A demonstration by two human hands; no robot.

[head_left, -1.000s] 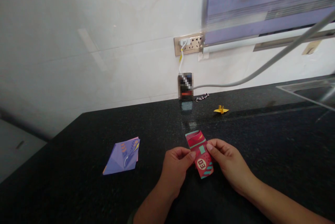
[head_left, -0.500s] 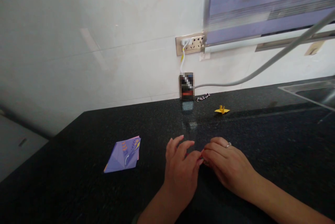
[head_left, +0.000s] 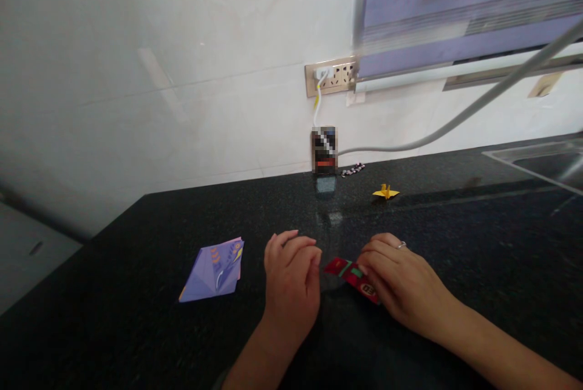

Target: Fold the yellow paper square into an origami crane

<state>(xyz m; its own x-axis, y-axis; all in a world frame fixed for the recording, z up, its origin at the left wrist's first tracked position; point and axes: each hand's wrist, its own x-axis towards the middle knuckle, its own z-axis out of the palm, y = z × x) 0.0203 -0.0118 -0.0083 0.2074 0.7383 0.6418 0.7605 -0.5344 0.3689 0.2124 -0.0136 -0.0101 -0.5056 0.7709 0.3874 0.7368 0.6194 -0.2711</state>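
Note:
My right hand (head_left: 407, 283), a ring on one finger, pinches a folded red paper (head_left: 348, 274) with green and pale printed marks. The paper's narrow end sticks out to the left, tilted above the dark counter; part of it is covered by my fingers. Just left of it, my left hand (head_left: 294, 280) hovers with loosely bent fingers, holding nothing and apart from the paper. Its thumb lies close to the index finger. Farther left lie purple patterned paper sheets (head_left: 214, 271), with a pink edge showing beneath.
A small yellow origami crane (head_left: 386, 192) stands toward the back of the black counter (head_left: 136, 244). Against the wall leans a blurred-out phone-like device (head_left: 325, 150), a beaded strand (head_left: 353, 169) beside it. A white cable runs to the socket (head_left: 332, 76). A sink edge (head_left: 523, 162) is at right.
My left hand has let go of the red paper and moved left. The paper, earlier mostly hidden between both hands, now shows in my right hand, which has shifted slightly right.

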